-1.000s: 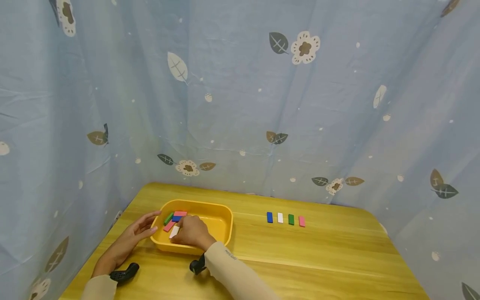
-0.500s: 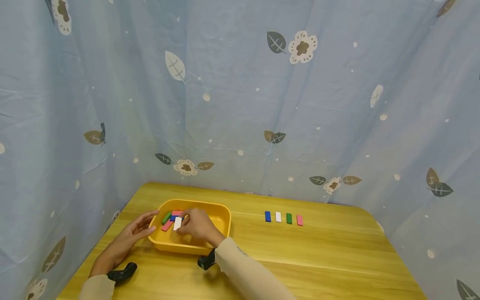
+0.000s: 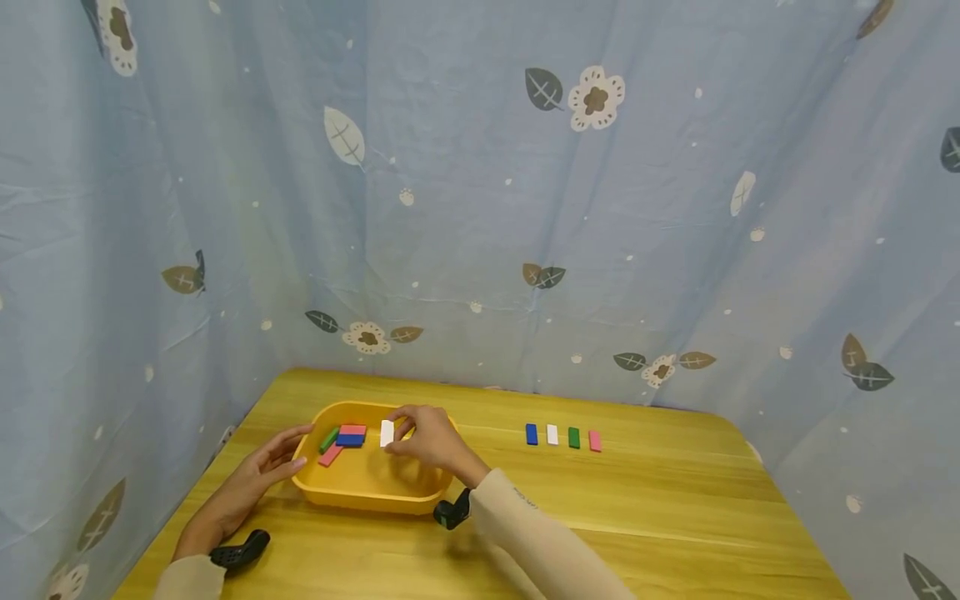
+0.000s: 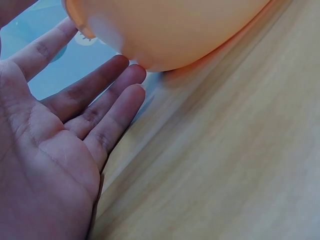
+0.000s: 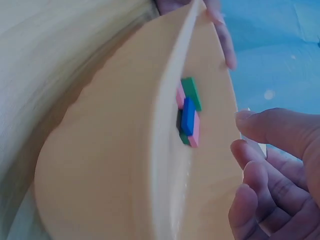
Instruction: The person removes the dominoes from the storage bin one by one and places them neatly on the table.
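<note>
In the head view, the right hand point(image 3: 429, 437) is over the right half of a yellow tray point(image 3: 367, 502), left of centre in the lower part of the frame. Its thumb and forefinger pinch a white block point(image 3: 387, 433) by its right side; the block is upright, its flat face showing against the tray's interior. The right wrist view, at its right edge, shows the same fingers curled, with most of that block hidden behind them.

The left hand point(image 3: 262, 477) is at the tray's left end, its fingers loosely extended. The left wrist view shows the fingertips against the tray's outer wall, at the upper middle of the frame.

Inside the tray, toward its left end, a green block point(image 3: 329, 440) lies slanted. Beside it a pink block point(image 3: 352, 430) and a blue block point(image 3: 350, 440) are stacked close, and a second pink block point(image 3: 331, 454) slants just below them. The right wrist view also shows a dark green edge under the blue block.

Right of the tray, a spaced row runs left to right on the wooden table point(image 3: 675, 492): a blue piece point(image 3: 531, 434), a white piece point(image 3: 552, 434), a green piece point(image 3: 573, 437) and a pink piece point(image 3: 595, 441). Black wrist devices show below both hands, and a pale blue curtain point(image 3: 450, 233) with leaf and flower prints fills the upper frame.
</note>
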